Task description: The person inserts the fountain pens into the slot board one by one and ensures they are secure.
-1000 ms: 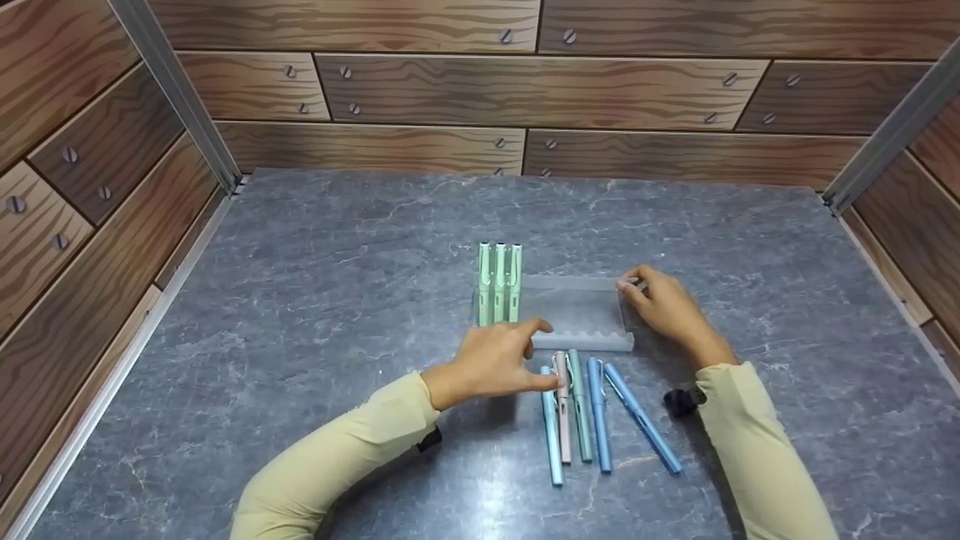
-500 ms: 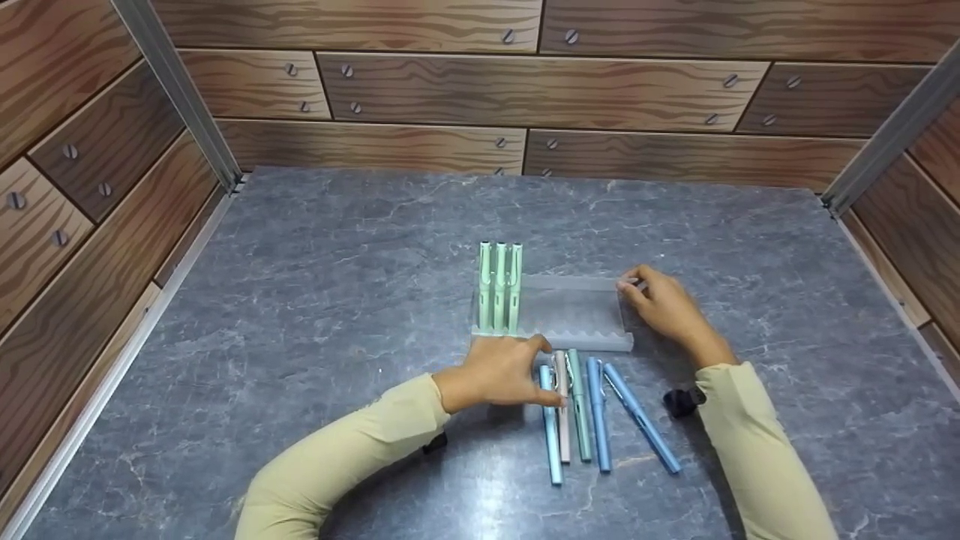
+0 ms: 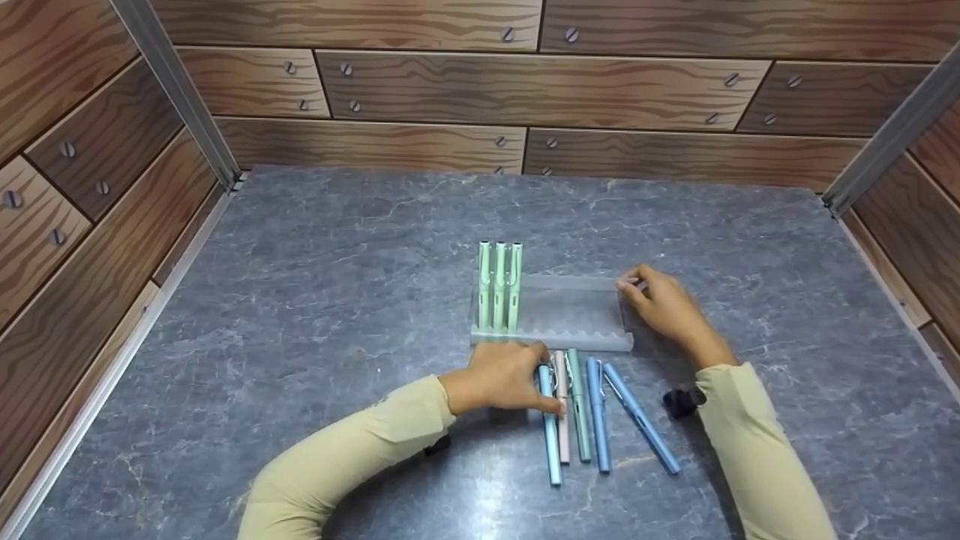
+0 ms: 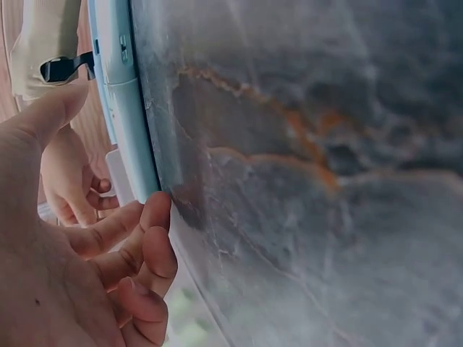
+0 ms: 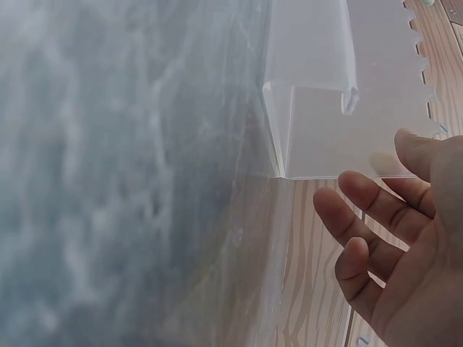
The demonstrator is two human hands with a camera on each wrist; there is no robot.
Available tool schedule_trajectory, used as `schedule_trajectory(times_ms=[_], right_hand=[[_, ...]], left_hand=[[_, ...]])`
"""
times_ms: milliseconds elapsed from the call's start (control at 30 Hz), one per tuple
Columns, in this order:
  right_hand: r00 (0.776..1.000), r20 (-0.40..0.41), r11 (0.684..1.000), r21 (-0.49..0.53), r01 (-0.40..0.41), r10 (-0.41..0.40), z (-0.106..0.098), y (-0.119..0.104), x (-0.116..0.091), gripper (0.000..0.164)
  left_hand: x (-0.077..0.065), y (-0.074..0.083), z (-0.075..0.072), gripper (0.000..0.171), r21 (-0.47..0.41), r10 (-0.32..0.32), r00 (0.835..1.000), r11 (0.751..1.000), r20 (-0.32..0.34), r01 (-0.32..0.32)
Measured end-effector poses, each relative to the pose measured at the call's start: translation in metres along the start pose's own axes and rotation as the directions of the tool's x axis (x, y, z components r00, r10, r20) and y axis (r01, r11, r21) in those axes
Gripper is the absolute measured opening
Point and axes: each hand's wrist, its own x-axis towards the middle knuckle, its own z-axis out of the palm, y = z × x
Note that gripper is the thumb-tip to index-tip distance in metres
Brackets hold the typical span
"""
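Note:
A clear plastic pen stand (image 3: 574, 311) with a notched front edge lies on the table. Three mint-green pens (image 3: 499, 292) sit side by side in its left end. My right hand (image 3: 664, 301) pinches the stand's far right corner between thumb and index finger; in the right wrist view the other fingers (image 5: 347, 264) curl loosely. My left hand (image 3: 504, 373) is over a light blue pen (image 3: 550, 435), thumb spread from the fingers. In the left wrist view its fingertips (image 4: 159, 210) are at the end of that pen, and the thumb stands apart from them.
Right of the light blue pen lie a pinkish-grey pen (image 3: 564, 435), a green pen (image 3: 580, 420), a blue pen (image 3: 599, 420) and another blue pen (image 3: 645, 424), slanted. The grey marbled table (image 3: 360, 255) is bounded by wood-patterned walls (image 3: 525, 90).
My left hand has moved back from the mint-green pens toward me, down to the light blue pen. My right hand has stayed at the stand's corner.

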Motion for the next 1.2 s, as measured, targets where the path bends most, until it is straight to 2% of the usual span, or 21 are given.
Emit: schedule_trajectory(times_ms=[300,800,1200], right_hand=[[1.000,0.000,0.999,-0.033,-0.001,0.001,-0.0012,-0.0011,-0.0013,0.025],[1.000,0.002,1.000,-0.014,-0.007,0.007,-0.0005,0.0010,-0.0011,0.024],[1.000,0.007,1.000,-0.021,0.000,0.000,-0.0017,0.0009,-0.0007,0.025]], left_hand=[[-0.0005,-0.0008,0.0036,0.073,0.013,0.008,1.000,1.000,0.009,-0.008],[-0.0009,-0.0045,0.0029,0.073,-0.073,-0.009,0.999,0.997,0.052,0.013],[0.0003,-0.0058,0.0037,0.074,-0.174,-0.013,0.998,0.985,0.065,0.024]])
